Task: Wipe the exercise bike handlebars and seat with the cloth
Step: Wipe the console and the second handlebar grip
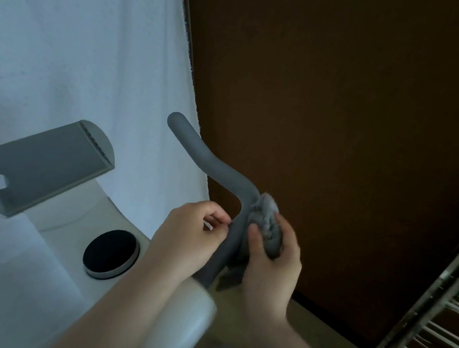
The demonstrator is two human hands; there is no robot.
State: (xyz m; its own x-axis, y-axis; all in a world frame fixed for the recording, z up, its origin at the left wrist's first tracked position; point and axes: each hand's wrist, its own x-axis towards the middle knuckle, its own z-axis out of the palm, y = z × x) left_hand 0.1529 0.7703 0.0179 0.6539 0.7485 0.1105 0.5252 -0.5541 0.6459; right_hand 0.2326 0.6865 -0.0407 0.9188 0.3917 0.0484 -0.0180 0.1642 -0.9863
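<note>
Near the frame's centre, the right hand (271, 261) grips a bunched cloth (266, 226) against the handlebar (217, 165), which the left hand (187, 234) pinches.

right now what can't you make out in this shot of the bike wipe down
- Seat: nowhere in the head view, so whether it has been wiped cannot be told.
- Handlebar: its lower stretch is hidden between the left hand and the right hand holding the cloth.
- Left hand's grip: fingertips blurred against the bar, contact unclear.
- Metal rack: cut off by the right edge.
</note>
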